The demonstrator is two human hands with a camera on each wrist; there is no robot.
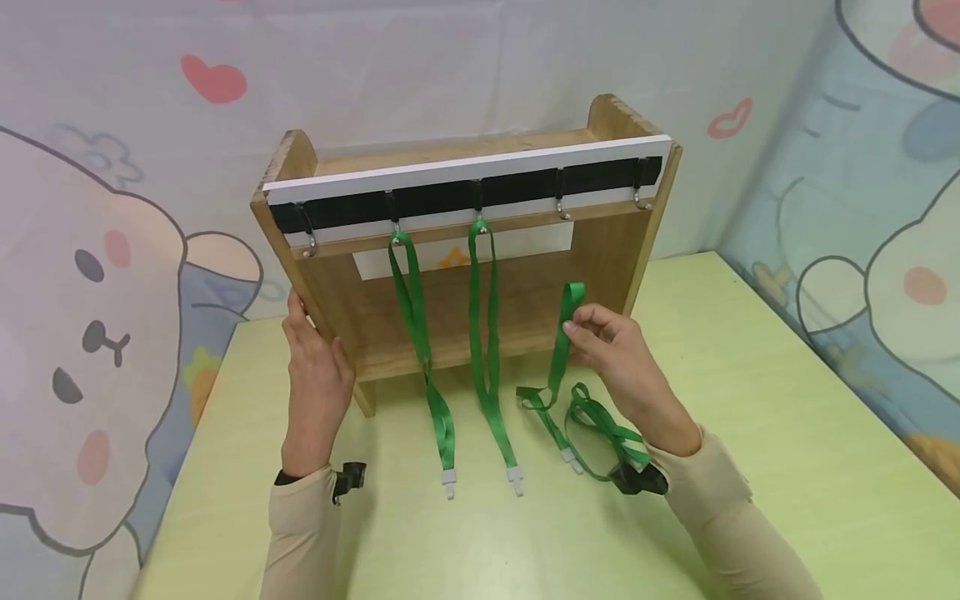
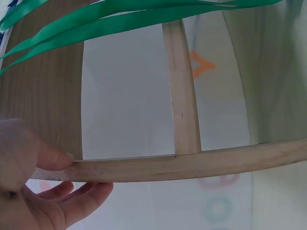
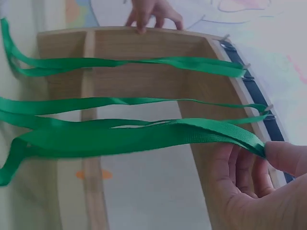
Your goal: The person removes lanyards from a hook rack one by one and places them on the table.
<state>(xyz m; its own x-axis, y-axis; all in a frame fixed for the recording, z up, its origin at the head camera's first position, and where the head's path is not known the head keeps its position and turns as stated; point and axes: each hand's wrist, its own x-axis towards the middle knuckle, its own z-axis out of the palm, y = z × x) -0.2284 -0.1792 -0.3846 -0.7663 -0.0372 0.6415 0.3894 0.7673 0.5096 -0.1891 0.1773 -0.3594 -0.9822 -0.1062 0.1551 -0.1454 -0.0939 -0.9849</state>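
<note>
"Where's the green lanyard (image 1: 559, 358)?"
"Front of wooden shelf (image 1: 626, 258), below hooks (image 1: 389, 202). R hand (image 1: 622, 367) has it pinched tight, thumb vs. fingers, nr. top."
"L hand (image 1: 318, 375)?"
"Clasping shelf's L side panel (image 2: 129, 170), thumb & fingers on opp. faces."
"Others?"
"2 hung lanyards (image 1: 422, 333); loose bunch (image 1: 602, 422) on tbl (image 1: 480, 550)."

Head camera above, facing forward-down; wrist cameras close, both showing shelf (image 1: 525, 308)

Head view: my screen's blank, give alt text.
The right hand pinches a green lanyard before a wooden rack; the left hand grips its left side. Two lanyards hang from the second and third hooks from the left; more strap lies bunched on the table.
</note>
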